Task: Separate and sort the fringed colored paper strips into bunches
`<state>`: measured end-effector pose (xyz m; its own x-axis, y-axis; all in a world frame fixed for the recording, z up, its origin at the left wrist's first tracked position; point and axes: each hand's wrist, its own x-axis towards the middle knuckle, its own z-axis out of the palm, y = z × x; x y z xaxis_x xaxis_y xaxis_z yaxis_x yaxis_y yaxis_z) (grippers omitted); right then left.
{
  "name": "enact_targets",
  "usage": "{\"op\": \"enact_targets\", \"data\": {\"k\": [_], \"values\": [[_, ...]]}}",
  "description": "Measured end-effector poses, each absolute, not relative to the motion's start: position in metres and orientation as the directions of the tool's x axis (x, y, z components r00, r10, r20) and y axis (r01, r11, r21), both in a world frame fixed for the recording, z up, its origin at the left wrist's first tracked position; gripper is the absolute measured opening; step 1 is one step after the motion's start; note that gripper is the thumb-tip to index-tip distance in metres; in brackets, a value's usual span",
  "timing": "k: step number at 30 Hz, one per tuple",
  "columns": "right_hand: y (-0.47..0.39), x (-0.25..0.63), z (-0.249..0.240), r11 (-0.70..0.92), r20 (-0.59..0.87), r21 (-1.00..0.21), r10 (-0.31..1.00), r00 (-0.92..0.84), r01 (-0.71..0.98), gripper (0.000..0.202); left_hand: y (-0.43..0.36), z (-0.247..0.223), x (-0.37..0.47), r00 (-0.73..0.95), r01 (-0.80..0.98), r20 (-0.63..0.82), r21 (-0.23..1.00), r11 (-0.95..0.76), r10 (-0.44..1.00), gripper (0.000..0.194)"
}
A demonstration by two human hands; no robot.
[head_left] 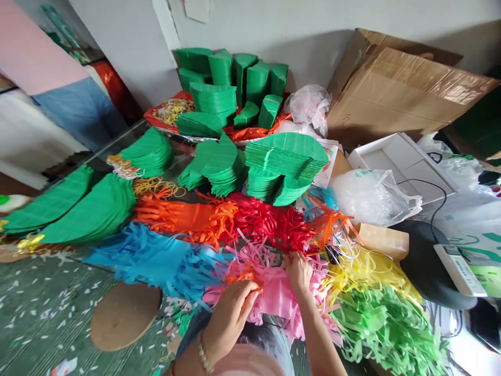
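My left hand [234,307], with a beaded bracelet at the wrist, pinches an orange fringed strip [241,272] over the pink fringed strips [276,290]. To its right, my right hand [299,271] has its fingers curled down at the upper edge of the pink pile; what they grip, if anything, is hidden. Blue fringed strips [156,257] lie to the left. Orange [191,215] and red [272,222] fringed strips lie beyond the hands. Yellow [371,269] and light green [391,326] ones spread to the right.
Stacks of green sheets [285,154] stand behind the strips, with more at the left [94,211]. A cardboard box [399,94], a white box [403,156] and plastic bags [371,196] are at the right. A round stool [125,316] stands lower left. A person [82,107] is at upper left.
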<state>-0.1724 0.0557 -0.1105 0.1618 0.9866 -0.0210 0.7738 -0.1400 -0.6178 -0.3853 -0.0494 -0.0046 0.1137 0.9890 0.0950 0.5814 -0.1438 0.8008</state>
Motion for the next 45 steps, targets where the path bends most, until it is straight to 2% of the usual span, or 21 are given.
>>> {"op": "enact_targets", "data": {"k": [4, 8, 10, 12, 14, 15, 22, 29, 35, 39, 45], "values": [[0.05, -0.178, -0.098, -0.138, -0.028, -0.633, 0.987, 0.155, 0.762, 0.022, -0.049, 0.0, -0.39, 0.083, 0.524, 0.049, 0.847, -0.085, 0.995, 0.015], [0.026, -0.184, -0.056, -0.082, -0.076, -0.737, 0.996, 0.038, 0.671, 0.024, -0.047, 0.008, -0.393, 0.09, 0.405, -0.055, 0.914, 0.013, 0.994, 0.017], [0.009, -0.19, -0.031, -0.081, -0.143, -0.859, 0.986, -0.085, 0.506, 0.023, -0.045, 0.014, -0.392, 0.112, 0.353, -0.101, 0.934, 0.055, 0.989, 0.02], [-0.005, -0.198, -0.01, -0.156, -0.202, -0.963, 0.957, -0.21, 0.219, 0.022, -0.043, 0.02, -0.391, 0.143, 0.323, -0.122, 0.944, 0.071, 0.982, 0.022], [-0.015, -0.206, 0.005, -0.225, -0.214, -0.974, 0.941, -0.264, -0.012, 0.021, -0.043, 0.025, -0.389, 0.168, 0.314, -0.124, 0.947, 0.066, 0.978, 0.023], [-0.019, -0.209, 0.009, -0.233, -0.211, -0.971, 0.945, -0.251, -0.061, 0.02, -0.043, 0.027, -0.389, 0.178, 0.313, -0.12, 0.948, 0.06, 0.977, 0.024], [-0.029, -0.213, 0.015, -0.197, -0.185, -0.978, 0.972, -0.143, -0.074, 0.012, -0.046, 0.034, -0.388, 0.2, 0.287, -0.073, 0.958, 0.013, 0.977, 0.015], [-0.04, -0.216, 0.02, -0.271, -0.25, -0.95, 0.958, -0.138, -0.157, 0.015, -0.047, 0.036, -0.389, 0.215, 0.301, -0.029, 0.953, -0.038, 0.976, 0.013], [-0.042, -0.223, 0.018, -0.202, -0.2, -0.971, 0.979, -0.032, -0.127, 0.015, -0.047, 0.04, -0.389, 0.202, 0.297, -0.033, 0.955, -0.029, 0.979, 0.014], [-0.046, -0.226, 0.016, -0.223, -0.226, -0.961, 0.974, -0.002, -0.166, 0.014, -0.048, 0.042, -0.388, 0.2, 0.297, -0.013, 0.954, -0.048, 0.98, 0.014], [-0.049, -0.225, 0.01, -0.238, -0.24, -0.957, 0.971, -0.004, -0.167, 0.014, -0.046, 0.04, -0.391, 0.231, 0.378, 0.04, 0.917, -0.128, 0.972, 0.013]]}}
